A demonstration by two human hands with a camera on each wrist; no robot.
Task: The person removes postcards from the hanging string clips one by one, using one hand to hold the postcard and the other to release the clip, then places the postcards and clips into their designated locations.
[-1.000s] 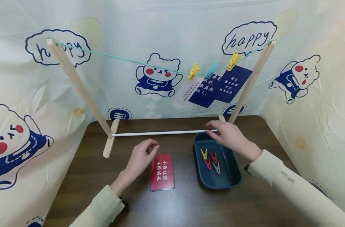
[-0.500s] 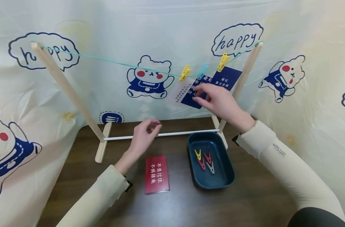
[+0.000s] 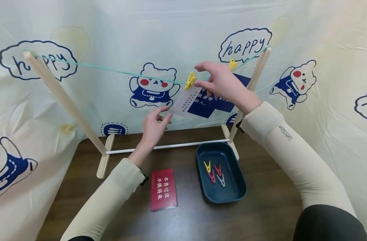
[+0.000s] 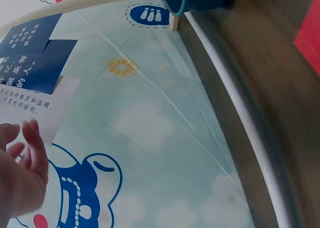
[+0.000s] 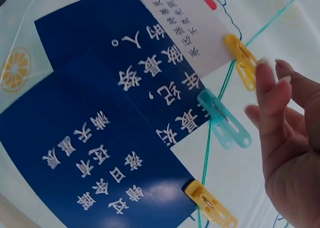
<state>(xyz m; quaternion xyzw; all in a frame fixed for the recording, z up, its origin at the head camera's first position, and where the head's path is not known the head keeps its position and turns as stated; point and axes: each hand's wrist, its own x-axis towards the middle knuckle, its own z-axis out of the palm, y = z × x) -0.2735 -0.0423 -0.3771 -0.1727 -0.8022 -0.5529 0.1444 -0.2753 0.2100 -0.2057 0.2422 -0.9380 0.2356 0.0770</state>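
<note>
My right hand (image 3: 221, 82) is raised at the green line (image 3: 111, 69), its fingers parted beside a yellow clothespin (image 3: 190, 80) and holding nothing. That clothespin clips a white card (image 3: 180, 106) to the line. A dark blue card (image 3: 201, 108) hangs beside it from a teal clothespin (image 5: 222, 119), which my right hand hides in the head view. Farther right, another yellow clothespin (image 5: 210, 205) holds a second blue card (image 5: 110, 158). My left hand (image 3: 154, 125), fingers loosely bent and holding nothing, is near the white card's lower left corner.
A red card (image 3: 164, 189) lies on the dark table. Right of it stands a blue tray (image 3: 231, 197) with several small clothespins (image 3: 221, 180). Two wooden posts (image 3: 64, 102) carry the line, and a white rod (image 3: 183, 145) joins their feet.
My right hand has risen from above the tray to the clothespins on the line. My left hand has risen from near the red card toward the white card. The view has shifted slightly.
</note>
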